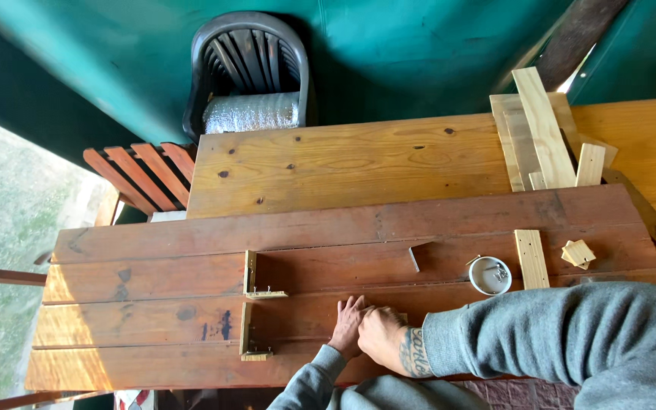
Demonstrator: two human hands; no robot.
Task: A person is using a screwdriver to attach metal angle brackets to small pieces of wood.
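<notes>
We press our left hand (348,325) flat on the desk (153,304), fingers spread and holding nothing, while our right hand (381,336) lies partly over it, curled; whether it grips anything we cannot tell. A small wood piece (402,316) peeks out just beside the right hand. Two L-shaped wooden brackets (256,281) (250,338) lie left of the hands; a white bowl of screws (490,275) sits further right.

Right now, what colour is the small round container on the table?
White small round container; the head view shows it best.
</notes>
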